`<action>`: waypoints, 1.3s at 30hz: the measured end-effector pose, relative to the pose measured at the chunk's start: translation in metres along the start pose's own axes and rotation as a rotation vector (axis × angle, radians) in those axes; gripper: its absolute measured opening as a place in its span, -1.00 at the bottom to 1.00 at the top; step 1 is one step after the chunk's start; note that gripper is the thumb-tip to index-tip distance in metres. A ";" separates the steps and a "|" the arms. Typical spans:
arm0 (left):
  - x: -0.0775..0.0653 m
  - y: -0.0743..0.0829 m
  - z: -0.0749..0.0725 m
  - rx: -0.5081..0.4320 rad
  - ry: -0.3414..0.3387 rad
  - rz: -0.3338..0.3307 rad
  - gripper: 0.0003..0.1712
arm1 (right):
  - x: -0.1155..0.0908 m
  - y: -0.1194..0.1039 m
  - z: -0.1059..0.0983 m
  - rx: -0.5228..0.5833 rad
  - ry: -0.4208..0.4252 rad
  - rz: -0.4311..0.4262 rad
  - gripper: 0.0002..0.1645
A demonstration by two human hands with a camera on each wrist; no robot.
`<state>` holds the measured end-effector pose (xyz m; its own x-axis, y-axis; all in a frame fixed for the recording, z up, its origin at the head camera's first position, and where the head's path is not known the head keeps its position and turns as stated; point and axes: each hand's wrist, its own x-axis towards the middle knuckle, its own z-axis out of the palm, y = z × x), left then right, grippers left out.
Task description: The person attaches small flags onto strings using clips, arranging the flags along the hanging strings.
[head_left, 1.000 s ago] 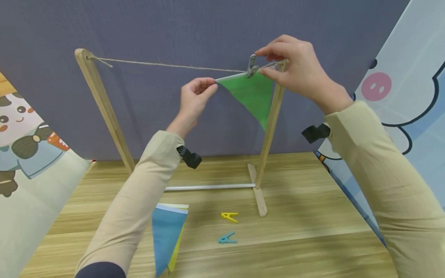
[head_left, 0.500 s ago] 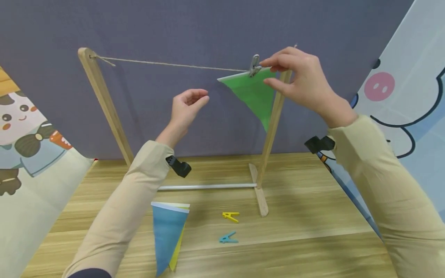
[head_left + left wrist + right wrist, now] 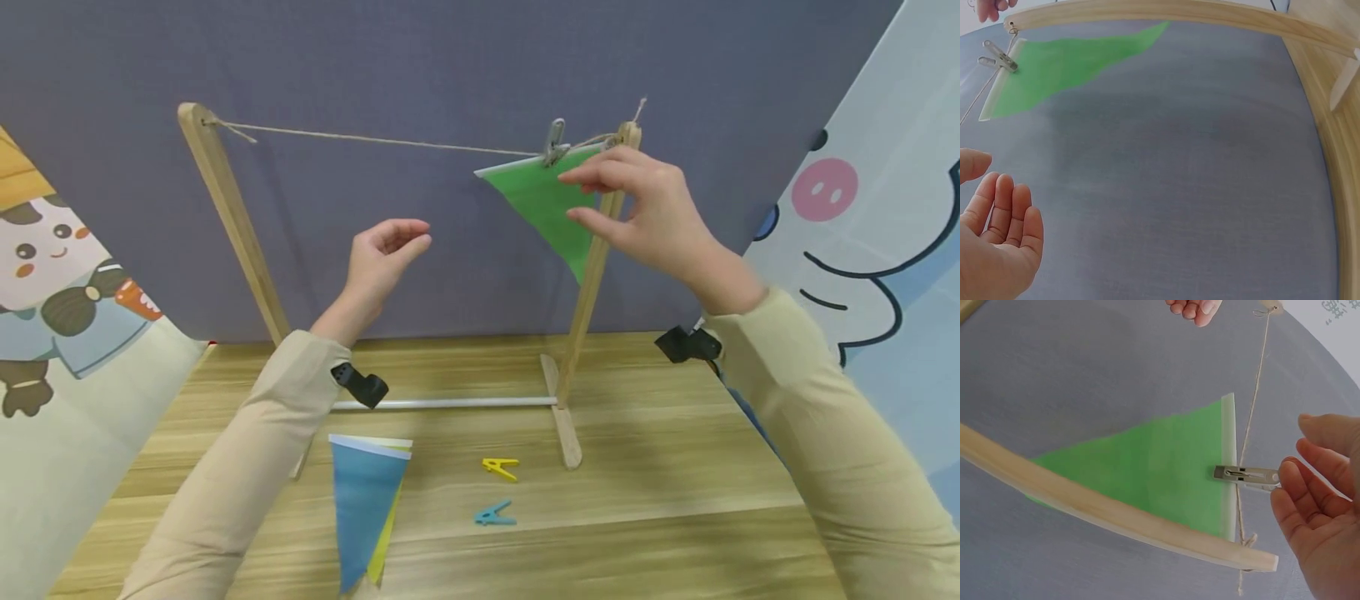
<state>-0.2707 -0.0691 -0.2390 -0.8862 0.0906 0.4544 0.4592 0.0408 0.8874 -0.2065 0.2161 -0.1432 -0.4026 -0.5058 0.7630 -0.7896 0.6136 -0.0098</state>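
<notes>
A green triangular pennant [image 3: 534, 198] with a white top edge hangs from the twine [image 3: 375, 140], near the right post. One grey metal clothes peg [image 3: 554, 148] clamps it there. My right hand [image 3: 656, 208] hovers in front of the pennant's right part and the post, thumb and fingers apart, holding nothing. In the right wrist view its fingertips appear close to the peg [image 3: 1244, 475]; contact cannot be told. Left of the pennant, my left hand [image 3: 378, 262] is in the air with loosely bent fingers and nothing in them.
The wooden frame has a left post [image 3: 232, 208], a right post [image 3: 585, 321] and a white bottom rod [image 3: 465, 404]. A blue pennant [image 3: 363, 500] overlaps a yellow pennant [image 3: 385, 542] on the table. Right of them lie a yellow peg [image 3: 495, 464] and a blue peg [image 3: 489, 516].
My left hand has let go of the pennant's left corner and moved down and left. The right hand has released the grey peg and lowered slightly. Pennant and peg stay on the twine.
</notes>
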 end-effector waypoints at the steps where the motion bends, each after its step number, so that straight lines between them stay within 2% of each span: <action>1: -0.002 -0.001 -0.001 0.005 -0.001 -0.006 -0.68 | -0.002 0.000 0.001 0.005 0.004 0.006 -0.64; 11: -0.014 -0.011 -0.012 0.011 -0.006 -0.047 -0.68 | -0.019 0.004 0.013 0.047 0.000 0.014 -0.61; 25: -0.030 -0.022 -0.026 0.042 -0.013 -0.060 -0.70 | -0.043 -0.001 0.028 0.112 -0.005 0.029 -0.60; 32: -0.037 -0.029 -0.033 0.061 -0.006 -0.096 -0.66 | -0.056 -0.003 0.037 0.139 -0.013 0.030 -0.60; 39: -0.048 -0.037 -0.039 0.062 -0.005 -0.135 -0.83 | -0.071 -0.005 0.045 0.175 -0.017 0.058 -0.56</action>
<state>-0.2474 -0.1138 -0.2902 -0.9398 0.0855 0.3310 0.3392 0.1138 0.9338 -0.1944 0.2214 -0.2258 -0.4566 -0.4838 0.7466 -0.8328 0.5277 -0.1673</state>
